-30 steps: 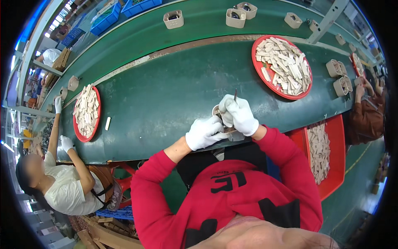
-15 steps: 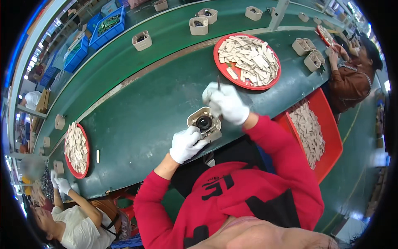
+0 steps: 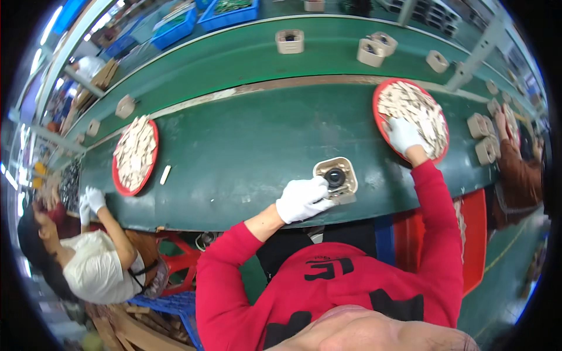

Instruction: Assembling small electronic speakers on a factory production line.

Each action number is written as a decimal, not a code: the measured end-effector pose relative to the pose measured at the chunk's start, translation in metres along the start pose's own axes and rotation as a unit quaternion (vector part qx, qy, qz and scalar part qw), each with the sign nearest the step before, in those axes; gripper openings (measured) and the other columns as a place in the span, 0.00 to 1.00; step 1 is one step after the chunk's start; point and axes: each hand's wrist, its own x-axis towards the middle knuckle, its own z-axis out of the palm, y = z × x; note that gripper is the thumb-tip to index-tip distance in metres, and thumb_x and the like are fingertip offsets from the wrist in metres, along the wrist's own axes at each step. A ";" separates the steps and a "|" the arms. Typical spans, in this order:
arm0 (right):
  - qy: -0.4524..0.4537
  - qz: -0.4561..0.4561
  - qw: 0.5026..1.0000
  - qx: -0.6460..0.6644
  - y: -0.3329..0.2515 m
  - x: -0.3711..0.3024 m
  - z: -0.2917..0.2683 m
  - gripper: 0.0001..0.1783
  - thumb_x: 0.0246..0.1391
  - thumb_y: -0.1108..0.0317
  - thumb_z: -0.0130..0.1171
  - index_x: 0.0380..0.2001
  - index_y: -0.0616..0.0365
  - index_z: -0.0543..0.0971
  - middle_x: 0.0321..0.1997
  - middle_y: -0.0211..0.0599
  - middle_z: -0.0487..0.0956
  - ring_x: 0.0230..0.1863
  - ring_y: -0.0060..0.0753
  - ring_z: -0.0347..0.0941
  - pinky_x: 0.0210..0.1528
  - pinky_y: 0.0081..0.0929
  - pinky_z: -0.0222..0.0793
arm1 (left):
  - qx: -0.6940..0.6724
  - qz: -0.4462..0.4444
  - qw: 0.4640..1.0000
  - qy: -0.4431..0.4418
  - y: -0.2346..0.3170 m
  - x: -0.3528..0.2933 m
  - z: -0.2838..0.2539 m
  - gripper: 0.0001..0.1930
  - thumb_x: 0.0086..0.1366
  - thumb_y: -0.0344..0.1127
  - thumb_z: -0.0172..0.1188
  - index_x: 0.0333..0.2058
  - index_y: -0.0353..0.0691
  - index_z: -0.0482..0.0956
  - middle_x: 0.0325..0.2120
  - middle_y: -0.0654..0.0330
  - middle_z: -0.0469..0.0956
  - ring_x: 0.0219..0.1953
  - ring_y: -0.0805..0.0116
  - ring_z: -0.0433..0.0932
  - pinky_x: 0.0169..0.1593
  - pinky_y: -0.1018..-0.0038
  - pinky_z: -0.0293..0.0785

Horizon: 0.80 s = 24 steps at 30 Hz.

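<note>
At the far left of the green counter (image 3: 246, 146), a co-worker in a white top stands with one white-gloved hand (image 3: 93, 199) raised near a round red tray heaped with pale flat wooden pieces (image 3: 136, 153); one loose pale strip (image 3: 165, 174) lies on the counter just right of that tray. Farther back, a green conveyor belt (image 3: 234, 58) carries several beige moulded blocks (image 3: 290, 41), and blue plastic crates (image 3: 228, 10) sit beyond it. Near the middle of the counter's near edge rests a beige, rounded-square moulded housing with a black round part in its centre (image 3: 335, 176). The person's left hand (image 3: 302, 199), in a white glove, lies curled against the housing's near left corner, fingers bent and touching its rim, steadying it rather than lifting it. The housing's long axis runs roughly left to right, and it lies directly ahead of the left hand, which is much the nearer of the two. The right hand (image 3: 404, 134), also white-gloved, is stretched well away to the far right, fingers bunched down among the pale pieces in a second round red tray (image 3: 410, 117); whether it pinches one cannot be told. More beige blocks (image 3: 481, 137) stand just right of that tray, beside another person's brown sleeve (image 3: 518, 169).
</note>
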 end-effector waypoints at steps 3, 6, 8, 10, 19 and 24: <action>-0.027 -0.002 1.000 -0.001 0.010 -0.001 0.001 0.23 0.63 0.52 0.50 0.31 0.65 0.78 0.36 0.64 0.79 0.40 0.66 0.76 0.44 0.52 0.71 | -0.033 -0.005 0.999 -0.018 0.001 0.002 0.000 0.15 0.54 0.46 0.69 0.24 0.45 0.74 0.30 0.61 0.76 0.24 0.60 0.77 0.26 0.66 0.73; 0.003 0.064 0.995 0.076 0.008 -0.004 0.002 0.22 0.62 0.53 0.52 0.32 0.65 0.78 0.35 0.65 0.79 0.39 0.68 0.76 0.45 0.53 0.71 | -0.056 -0.012 0.998 -0.026 -0.001 0.002 0.000 0.18 0.60 0.49 0.65 0.22 0.44 0.72 0.27 0.60 0.73 0.22 0.57 0.75 0.25 0.64 0.72; 0.013 0.077 0.993 0.086 0.007 -0.007 -0.005 0.21 0.61 0.54 0.54 0.32 0.66 0.79 0.35 0.65 0.79 0.42 0.66 0.76 0.46 0.52 0.70 | -0.050 -0.030 0.997 -0.050 0.000 0.003 -0.003 0.18 0.60 0.50 0.64 0.22 0.44 0.73 0.27 0.60 0.73 0.23 0.57 0.76 0.25 0.64 0.72; 0.025 0.060 0.994 0.088 0.001 -0.007 -0.023 0.19 0.59 0.56 0.56 0.32 0.65 0.80 0.34 0.63 0.79 0.40 0.64 0.76 0.44 0.50 0.70 | -0.051 -0.058 0.994 -0.072 0.001 0.003 -0.005 0.18 0.60 0.53 0.63 0.23 0.45 0.75 0.27 0.59 0.73 0.24 0.57 0.76 0.26 0.64 0.73; -0.194 0.057 0.856 0.476 -0.112 -0.073 -0.095 0.18 0.56 0.64 0.58 0.47 0.64 0.79 0.32 0.28 0.81 0.23 0.12 0.69 0.24 0.13 0.63 | -0.092 -0.066 0.988 -0.106 -0.008 0.007 -0.014 0.15 0.56 0.44 0.69 0.26 0.43 0.74 0.28 0.59 0.73 0.25 0.56 0.75 0.29 0.65 0.73; -0.258 0.045 0.822 0.506 -0.123 -0.091 -0.071 0.19 0.56 0.68 0.61 0.50 0.66 0.77 0.29 0.27 0.80 0.24 0.12 0.68 0.25 0.16 0.63 | -0.053 -0.031 0.989 -0.135 -0.010 0.009 -0.009 0.17 0.60 0.51 0.64 0.25 0.44 0.73 0.30 0.59 0.72 0.21 0.57 0.76 0.24 0.64 0.73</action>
